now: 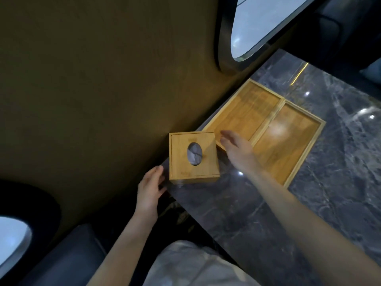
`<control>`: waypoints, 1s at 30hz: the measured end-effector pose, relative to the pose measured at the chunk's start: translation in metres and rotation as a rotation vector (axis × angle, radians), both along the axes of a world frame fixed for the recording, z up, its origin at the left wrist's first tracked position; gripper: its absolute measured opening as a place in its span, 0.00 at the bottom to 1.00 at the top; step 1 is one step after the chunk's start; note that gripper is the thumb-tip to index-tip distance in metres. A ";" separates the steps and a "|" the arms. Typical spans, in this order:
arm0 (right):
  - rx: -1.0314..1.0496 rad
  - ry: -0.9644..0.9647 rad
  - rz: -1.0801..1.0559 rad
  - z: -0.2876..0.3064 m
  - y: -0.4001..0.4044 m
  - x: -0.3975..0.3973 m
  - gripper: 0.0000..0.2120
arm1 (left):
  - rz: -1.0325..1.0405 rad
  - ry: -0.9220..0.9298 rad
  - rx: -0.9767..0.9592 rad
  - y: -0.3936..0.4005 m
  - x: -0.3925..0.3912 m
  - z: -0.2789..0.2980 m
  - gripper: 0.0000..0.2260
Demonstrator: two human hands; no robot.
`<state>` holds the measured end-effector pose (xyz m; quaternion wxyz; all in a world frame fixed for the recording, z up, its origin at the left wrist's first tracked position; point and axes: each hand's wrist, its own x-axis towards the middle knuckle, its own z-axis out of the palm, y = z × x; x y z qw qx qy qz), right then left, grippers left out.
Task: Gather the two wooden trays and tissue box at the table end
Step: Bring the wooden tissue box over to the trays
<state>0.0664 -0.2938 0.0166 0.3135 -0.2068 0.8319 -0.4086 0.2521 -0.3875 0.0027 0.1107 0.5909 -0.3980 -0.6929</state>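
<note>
Two shallow wooden trays lie side by side on the dark marble table (257, 213), touching along their long edges: one tray (247, 112) against the wall, the other tray (288, 145) to its right. A wooden tissue box (181, 159) with an oval opening stands at the table corner by the wall, just left of the trays' near ends. My left hand (149, 190) is at the box's lower left corner, fingers loosely spread. My right hand (237, 149) hovers flat and empty to the right of the box, over the near end of the trays.
A brown padded wall (103, 79) runs along the table's left side, with an oval window (257, 27) above the trays and another window (12, 240) at lower left. A dark seat (68, 259) and light fabric (195, 265) lie below the table edge.
</note>
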 end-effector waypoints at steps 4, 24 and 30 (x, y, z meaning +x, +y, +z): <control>0.067 0.044 0.156 -0.005 -0.018 -0.022 0.17 | 0.247 0.164 0.401 -0.002 0.003 0.010 0.27; -0.117 -0.458 -0.089 -0.007 -0.003 -0.016 0.17 | 0.383 0.344 0.675 -0.026 -0.004 0.037 0.30; -0.178 -0.546 -0.126 -0.012 0.005 -0.011 0.24 | 0.270 0.329 0.624 -0.035 -0.007 0.041 0.29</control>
